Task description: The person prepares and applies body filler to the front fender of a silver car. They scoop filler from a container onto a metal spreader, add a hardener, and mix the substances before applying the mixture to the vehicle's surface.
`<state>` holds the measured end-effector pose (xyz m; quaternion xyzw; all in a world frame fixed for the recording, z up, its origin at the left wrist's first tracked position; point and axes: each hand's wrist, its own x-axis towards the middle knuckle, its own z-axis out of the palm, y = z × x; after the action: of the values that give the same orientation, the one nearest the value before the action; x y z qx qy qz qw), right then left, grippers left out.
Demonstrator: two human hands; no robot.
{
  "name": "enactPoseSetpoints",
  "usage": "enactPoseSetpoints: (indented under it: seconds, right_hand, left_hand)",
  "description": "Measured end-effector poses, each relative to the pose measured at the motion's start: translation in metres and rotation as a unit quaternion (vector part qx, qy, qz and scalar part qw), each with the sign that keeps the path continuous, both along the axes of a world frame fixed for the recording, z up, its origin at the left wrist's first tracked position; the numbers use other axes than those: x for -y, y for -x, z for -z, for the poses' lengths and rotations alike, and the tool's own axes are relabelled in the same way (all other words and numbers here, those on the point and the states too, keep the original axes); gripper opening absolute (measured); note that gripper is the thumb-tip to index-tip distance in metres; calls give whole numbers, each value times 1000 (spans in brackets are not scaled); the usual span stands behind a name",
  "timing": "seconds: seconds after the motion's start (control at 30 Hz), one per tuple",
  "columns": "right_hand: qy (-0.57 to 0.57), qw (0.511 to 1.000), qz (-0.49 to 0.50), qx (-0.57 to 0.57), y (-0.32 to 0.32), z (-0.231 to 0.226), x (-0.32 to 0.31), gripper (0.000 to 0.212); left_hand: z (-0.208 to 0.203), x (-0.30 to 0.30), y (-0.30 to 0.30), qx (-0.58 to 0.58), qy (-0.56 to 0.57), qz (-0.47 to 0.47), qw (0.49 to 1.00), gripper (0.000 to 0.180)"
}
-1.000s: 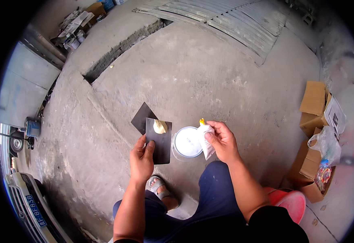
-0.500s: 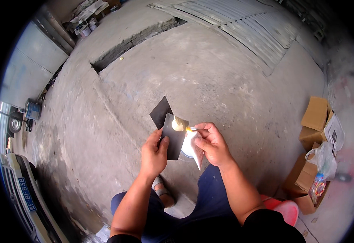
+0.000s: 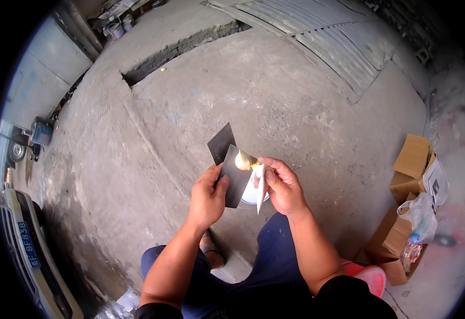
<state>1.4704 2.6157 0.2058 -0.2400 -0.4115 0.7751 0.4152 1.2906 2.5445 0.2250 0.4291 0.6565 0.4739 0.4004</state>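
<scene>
My left hand [image 3: 208, 195] is closed round two dark flat spreaders, thumb on top. The front spreader [image 3: 232, 183] carries a cream-coloured blob of putty [image 3: 242, 160] near its upper corner. Behind it, the second spreader [image 3: 221, 142] sticks out at an angle. In my right hand [image 3: 285, 189], fingers pinch a flattened white squeeze tube [image 3: 261, 195]. Yellow paste [image 3: 255, 166] shows at the tube's upper end, beside the blob at the spreader's right edge. Whether it touches the blob I cannot tell. Below and behind the tube is a white round container [image 3: 249, 198], partly covered.
Opened cardboard boxes [image 3: 409, 165] and a clear plastic bag [image 3: 421, 215] stand at the right. A red-pink basin [image 3: 369, 277] is by my right leg. A vehicle's front [image 3: 19, 223] is at lower left. Farther off are a floor trench [image 3: 179, 50] and ribbed metal sheets [image 3: 338, 45].
Both hands have shifted slightly to the right in the picture. The white tube is turned more edge-on and hangs more upright; the spreaders tilt more to the right.
</scene>
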Motion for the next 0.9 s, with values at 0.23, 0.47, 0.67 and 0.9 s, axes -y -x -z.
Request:
enactPoseSetpoints:
  seconds: [0.23, 0.47, 0.67, 0.9]
  right_hand:
    - [-40, 999, 11, 21, 1, 4, -1, 17]
    - [-51, 997, 23, 47, 2, 5, -1, 9]
    - [-63, 995, 35, 72, 1, 8, 0, 5]
    - [-71, 991, 51, 98, 3, 4, 3, 2]
  left_hand:
    - [6, 0, 0, -36, -26, 18, 999, 31]
    - [4, -1, -2, -21, -11, 29, 999, 30]
    - [5, -2, -2, -20, -15, 38, 999, 30]
    - [4, -2, -2, -20, -20, 36, 999, 30]
